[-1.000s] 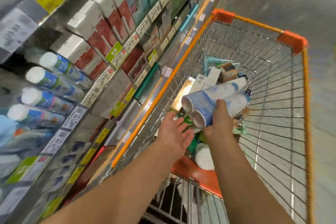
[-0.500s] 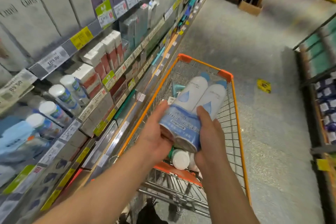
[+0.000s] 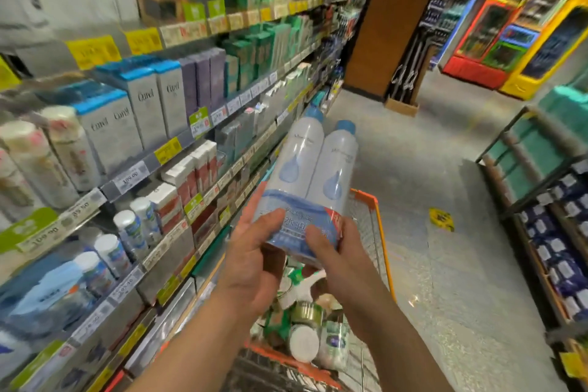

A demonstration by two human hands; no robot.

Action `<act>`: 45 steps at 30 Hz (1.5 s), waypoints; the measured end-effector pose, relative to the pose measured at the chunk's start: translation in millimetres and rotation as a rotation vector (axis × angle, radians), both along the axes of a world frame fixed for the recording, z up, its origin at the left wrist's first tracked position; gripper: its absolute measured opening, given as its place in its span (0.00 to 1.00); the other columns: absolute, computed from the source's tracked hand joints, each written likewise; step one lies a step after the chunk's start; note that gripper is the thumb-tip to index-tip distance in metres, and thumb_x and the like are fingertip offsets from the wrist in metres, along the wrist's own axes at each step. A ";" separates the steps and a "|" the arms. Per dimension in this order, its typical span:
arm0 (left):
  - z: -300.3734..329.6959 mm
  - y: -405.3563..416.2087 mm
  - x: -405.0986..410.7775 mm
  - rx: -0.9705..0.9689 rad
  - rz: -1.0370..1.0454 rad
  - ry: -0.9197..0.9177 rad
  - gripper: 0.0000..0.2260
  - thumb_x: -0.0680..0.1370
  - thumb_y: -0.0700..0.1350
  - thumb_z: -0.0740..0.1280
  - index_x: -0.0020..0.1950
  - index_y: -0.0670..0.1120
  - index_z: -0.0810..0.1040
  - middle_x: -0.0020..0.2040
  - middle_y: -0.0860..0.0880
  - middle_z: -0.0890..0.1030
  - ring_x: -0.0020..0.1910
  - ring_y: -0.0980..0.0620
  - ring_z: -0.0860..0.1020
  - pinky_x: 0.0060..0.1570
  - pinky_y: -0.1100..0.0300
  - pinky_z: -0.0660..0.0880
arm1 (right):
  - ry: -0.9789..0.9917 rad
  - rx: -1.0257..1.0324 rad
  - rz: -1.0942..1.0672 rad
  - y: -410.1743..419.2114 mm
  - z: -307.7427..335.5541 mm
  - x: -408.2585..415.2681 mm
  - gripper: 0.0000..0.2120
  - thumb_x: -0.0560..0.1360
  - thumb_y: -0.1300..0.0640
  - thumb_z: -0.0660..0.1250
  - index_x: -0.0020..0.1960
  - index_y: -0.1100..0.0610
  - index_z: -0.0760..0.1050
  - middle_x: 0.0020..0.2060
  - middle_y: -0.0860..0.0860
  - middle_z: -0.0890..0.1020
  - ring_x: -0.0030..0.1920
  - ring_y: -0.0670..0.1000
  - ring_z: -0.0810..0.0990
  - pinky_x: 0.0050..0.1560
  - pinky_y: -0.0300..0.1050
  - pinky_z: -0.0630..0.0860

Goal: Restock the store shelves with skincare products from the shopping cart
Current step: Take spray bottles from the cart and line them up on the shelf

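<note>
Compared with half a second earlier, the twin pack of bottles (image 3: 307, 181) has risen higher in the frame: it now stands near the centre, lifted well above the shopping cart (image 3: 380, 234), where before it sat lower, over the cart's basket. The view has also tilted upward, so more of the aisle and the upper shelves (image 3: 165, 149) show, and less of the cart.

The twin pack is two tall white bottles with blue caps, side by side, joined by a blue printed wrap round their lower ends. It stands nearly upright, tilted slightly to the right, caps toward the top of the frame.

The left hand (image 3: 251, 259), at lower centre, grips the pack's lower left side, fingers curled onto the front of the wrap. The right hand (image 3: 339, 259), just to its right, grips the lower right side, fingers curled over the wrap's bottom edge. Both forearms reach up from the bottom edge of the frame.

Below the hands, the orange-rimmed wire cart holds white jars and green-labelled items (image 3: 305, 328). The shelves fill the left of the frame, stocked with boxes and bottles behind price tags. Bright drinks coolers (image 3: 515, 19) stand in the upper right.
</note>
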State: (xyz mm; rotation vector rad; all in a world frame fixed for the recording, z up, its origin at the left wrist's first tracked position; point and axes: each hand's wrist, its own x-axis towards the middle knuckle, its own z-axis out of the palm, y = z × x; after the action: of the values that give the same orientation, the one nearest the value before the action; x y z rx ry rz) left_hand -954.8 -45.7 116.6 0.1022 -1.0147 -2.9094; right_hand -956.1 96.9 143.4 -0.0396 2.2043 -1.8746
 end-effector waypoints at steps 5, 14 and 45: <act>31.2 8.4 20.8 -0.070 0.076 0.086 0.30 0.74 0.41 0.71 0.76 0.48 0.71 0.68 0.39 0.79 0.66 0.37 0.79 0.65 0.42 0.77 | 0.203 0.003 0.043 1.9 15.3 4.5 0.27 0.70 0.28 0.70 0.61 0.39 0.69 0.48 0.44 0.83 0.37 0.43 0.80 0.38 0.43 0.73; 76.3 -0.6 81.7 -0.488 0.216 0.160 0.29 0.80 0.45 0.69 0.80 0.50 0.66 0.73 0.40 0.75 0.70 0.35 0.75 0.71 0.31 0.67 | 0.439 -0.212 0.186 2.4 41.0 35.2 0.34 0.70 0.34 0.67 0.72 0.48 0.70 0.56 0.40 0.83 0.51 0.34 0.81 0.44 0.26 0.74; 133.4 -163.5 448.7 -0.851 1.052 -0.033 0.24 0.77 0.49 0.69 0.70 0.66 0.68 0.61 0.60 0.83 0.60 0.53 0.83 0.54 0.60 0.80 | 0.449 -0.552 0.961 -243.1 93.9 299.6 0.41 0.69 0.27 0.69 0.77 0.40 0.62 0.64 0.39 0.81 0.61 0.47 0.83 0.53 0.43 0.83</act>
State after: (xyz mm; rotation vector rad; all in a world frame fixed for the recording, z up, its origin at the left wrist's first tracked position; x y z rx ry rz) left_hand -506.1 -209.2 250.1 0.4591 -1.4870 -1.4354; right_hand -656.5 -146.2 237.4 -1.4345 1.3144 -1.8412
